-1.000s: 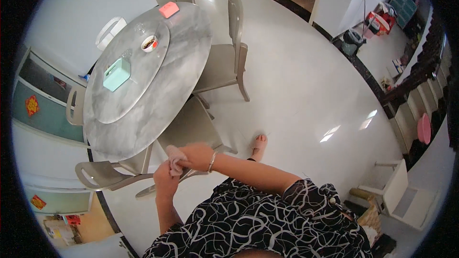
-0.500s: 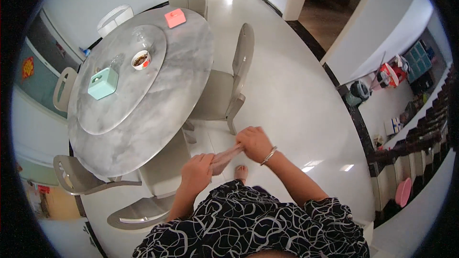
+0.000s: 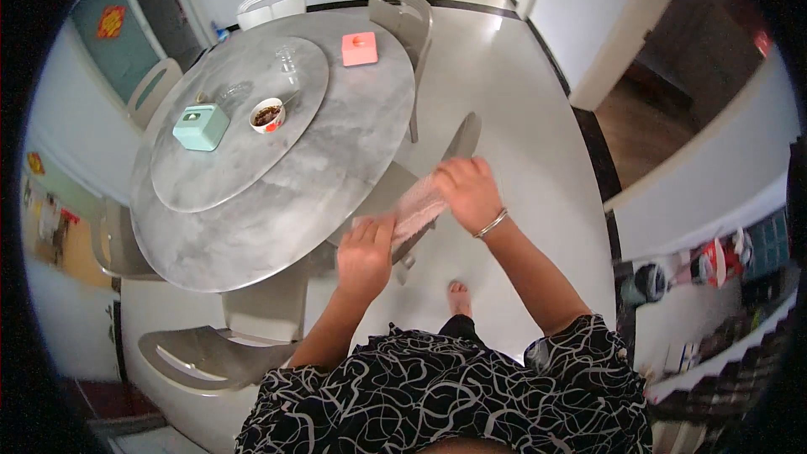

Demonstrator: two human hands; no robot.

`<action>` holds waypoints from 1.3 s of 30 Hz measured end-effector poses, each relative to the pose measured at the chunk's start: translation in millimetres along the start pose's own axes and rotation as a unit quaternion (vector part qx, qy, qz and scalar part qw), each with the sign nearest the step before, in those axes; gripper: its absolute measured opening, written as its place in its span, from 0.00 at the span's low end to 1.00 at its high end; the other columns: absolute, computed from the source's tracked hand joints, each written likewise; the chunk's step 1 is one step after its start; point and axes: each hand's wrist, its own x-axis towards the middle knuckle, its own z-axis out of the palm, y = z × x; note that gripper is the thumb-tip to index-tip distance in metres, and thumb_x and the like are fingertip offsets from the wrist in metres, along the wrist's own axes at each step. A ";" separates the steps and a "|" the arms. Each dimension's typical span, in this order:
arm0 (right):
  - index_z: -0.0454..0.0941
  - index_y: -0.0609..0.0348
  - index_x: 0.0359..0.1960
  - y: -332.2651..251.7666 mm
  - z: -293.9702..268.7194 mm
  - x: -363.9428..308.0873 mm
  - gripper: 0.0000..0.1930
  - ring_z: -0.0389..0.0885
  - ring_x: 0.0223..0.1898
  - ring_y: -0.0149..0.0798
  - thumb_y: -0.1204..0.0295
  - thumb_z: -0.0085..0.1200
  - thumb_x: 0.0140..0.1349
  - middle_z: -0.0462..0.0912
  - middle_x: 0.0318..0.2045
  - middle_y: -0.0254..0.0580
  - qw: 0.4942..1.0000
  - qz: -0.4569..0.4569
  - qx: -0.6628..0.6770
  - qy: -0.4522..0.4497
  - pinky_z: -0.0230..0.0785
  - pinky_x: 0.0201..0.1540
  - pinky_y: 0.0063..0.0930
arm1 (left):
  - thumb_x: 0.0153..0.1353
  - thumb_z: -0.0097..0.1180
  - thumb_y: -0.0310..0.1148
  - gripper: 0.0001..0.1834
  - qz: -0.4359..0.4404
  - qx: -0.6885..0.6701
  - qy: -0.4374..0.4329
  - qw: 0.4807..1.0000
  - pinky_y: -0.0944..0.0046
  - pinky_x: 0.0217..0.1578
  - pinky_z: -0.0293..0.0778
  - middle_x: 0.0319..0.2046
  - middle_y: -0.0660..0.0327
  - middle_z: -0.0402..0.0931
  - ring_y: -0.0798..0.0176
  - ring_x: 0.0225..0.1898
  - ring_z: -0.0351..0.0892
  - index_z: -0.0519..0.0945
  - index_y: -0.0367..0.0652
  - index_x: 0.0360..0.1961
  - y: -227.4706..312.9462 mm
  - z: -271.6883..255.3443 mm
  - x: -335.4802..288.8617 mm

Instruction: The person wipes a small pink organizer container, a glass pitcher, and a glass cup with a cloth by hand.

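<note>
1. The pink cloth (image 3: pixel 418 207) is no longer the tight bundle it makes a second ago, nor the narrow strip of the next picture; it now shows as a broader, flatter band.
2. The person's hands have gone from close together to apart, with the cloth stretched between them. The left hand (image 3: pixel 365 257) grips its lower end; the right hand (image 3: pixel 467 193), above the bracelet (image 3: pixel 491 224), clasps the upper end.
3. The cloth appears in front of a chair (image 3: pixel 464 136), just off the near right edge of the marbled bench (image 3: pixel 366 126); neither hand seems to touch the bench.
4. This looks like opening out the cloth rather than bunching it, though some blur hides the folds.
5. On the turntable (image 3: pixel 235 160), the bowl (image 3: pixel 271 127) and mint-green box (image 3: pixel 202 129) stand clear of the hands.
</note>
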 end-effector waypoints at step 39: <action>0.73 0.55 0.27 105.7 87.0 28.7 0.25 0.74 0.35 0.42 0.46 0.55 0.38 0.75 0.28 0.39 0.756 -0.281 0.235 -0.543 0.68 0.35 0.35 | 0.42 0.65 0.36 0.31 -0.374 -0.470 -0.399 0.692 0.67 0.41 0.67 0.39 0.59 0.72 0.65 0.40 0.70 0.66 0.38 0.46 21.7 80.9 77.6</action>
